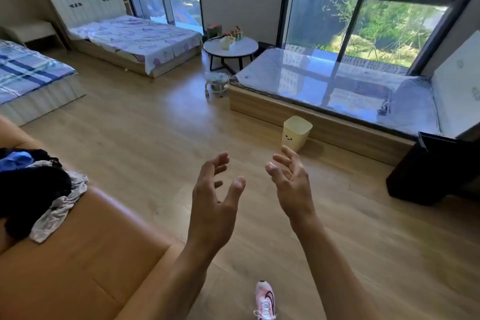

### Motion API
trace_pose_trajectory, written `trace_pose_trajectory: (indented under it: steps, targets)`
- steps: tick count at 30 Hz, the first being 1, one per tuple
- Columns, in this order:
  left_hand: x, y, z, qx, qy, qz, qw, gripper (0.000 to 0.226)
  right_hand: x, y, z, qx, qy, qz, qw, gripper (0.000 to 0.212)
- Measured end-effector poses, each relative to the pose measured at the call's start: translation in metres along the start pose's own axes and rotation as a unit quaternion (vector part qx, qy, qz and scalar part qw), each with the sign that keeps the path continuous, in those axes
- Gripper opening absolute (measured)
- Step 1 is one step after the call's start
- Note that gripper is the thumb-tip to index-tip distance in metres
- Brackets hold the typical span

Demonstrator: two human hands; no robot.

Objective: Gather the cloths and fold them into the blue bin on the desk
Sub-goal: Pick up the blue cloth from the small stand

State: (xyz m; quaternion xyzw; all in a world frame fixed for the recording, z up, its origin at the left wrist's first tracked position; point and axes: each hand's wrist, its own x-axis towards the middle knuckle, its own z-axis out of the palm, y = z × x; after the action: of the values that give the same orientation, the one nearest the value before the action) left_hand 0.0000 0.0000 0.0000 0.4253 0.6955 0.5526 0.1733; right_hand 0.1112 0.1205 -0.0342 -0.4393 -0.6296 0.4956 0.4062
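A heap of cloths lies at the left edge on an orange-brown sofa (85, 249): a black cloth (31, 192), a grey-white cloth (58, 212) hanging off it and a blue cloth (15, 160) at the back. My left hand (215, 197) and my right hand (292, 184) are raised in front of me over the wooden floor, palms facing each other, fingers loosely spread, holding nothing. Both hands are well to the right of the cloths. No blue bin or desk is in view.
A pale yellow waste bin (296, 135) stands on the floor beside a low window platform (324, 122). A round side table (231, 47), a small wheeled stool (217, 83), two beds (135, 36) and a black box (431, 171) at right surround the floor. A pink shoe (265, 300) is below.
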Motion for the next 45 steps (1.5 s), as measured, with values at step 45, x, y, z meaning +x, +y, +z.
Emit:
trace_pose_trajectory:
  steps: [45]
  targets:
    - [0.757, -0.202, 0.101, -0.168, 0.091, -0.121, 0.974, 0.030, 0.768, 0.040, 0.252, 0.057, -0.038, 0.082, 0.994, 0.044]
